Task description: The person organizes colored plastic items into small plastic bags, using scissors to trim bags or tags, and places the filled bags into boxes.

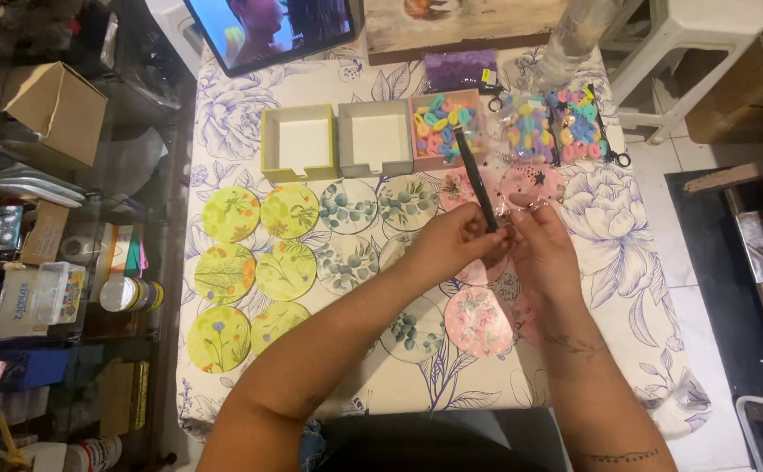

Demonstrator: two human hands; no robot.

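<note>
The left hand point(451, 240) gripped a thin black tool point(476, 179) beside the right hand point(539, 249), which pinched a small clear piece point(526, 208) above round pink coasters point(478, 321) on the desk point(626, 262).

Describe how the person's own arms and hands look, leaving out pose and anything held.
Both forearms are bare, with no sleeves, gloves or watch in view. The right forearm carries dark line tattoos: one near the wrist, another band-like one closer to the elbow. The left hand and right hand show no rings.

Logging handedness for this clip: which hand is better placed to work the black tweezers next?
Left, probably. The left hand already pinches the black tweezers, tips up toward the pink box of coloured pieces. The right hand pinches a small clear item, hard to make out, beside it.
</note>
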